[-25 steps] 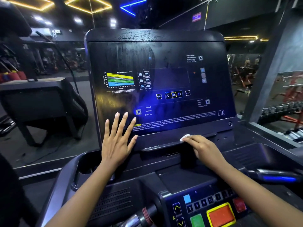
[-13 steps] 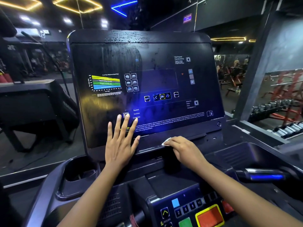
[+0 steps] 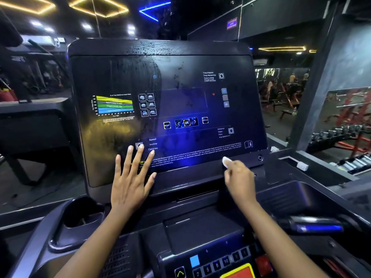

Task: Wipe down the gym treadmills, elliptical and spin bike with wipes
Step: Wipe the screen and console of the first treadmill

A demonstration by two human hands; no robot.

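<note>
Head view: left hand (image 3: 130, 185) flat, fingers (image 3: 128, 161) spread on console (image 3: 180, 63); right hand (image 3: 240, 181) fingers pinch mostly hidden wipe (image 3: 225, 161).

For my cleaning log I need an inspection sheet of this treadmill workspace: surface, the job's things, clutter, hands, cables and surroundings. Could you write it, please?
Surface: treadmill console panel, dark and glossy, with wet streaks and droplets across it; keypad below it.
Job's things: white wipe against the panel's lower edge, toward the right.
Clutter: nothing seen.
Hands: left hand lies flat on the panel's lower left, fingers spread; right hand holds the wipe at its fingertips.
Cables: nothing seen.
Surroundings: dumbbell rack at right, neighbouring machine at left, light strips on the ceiling.
</note>
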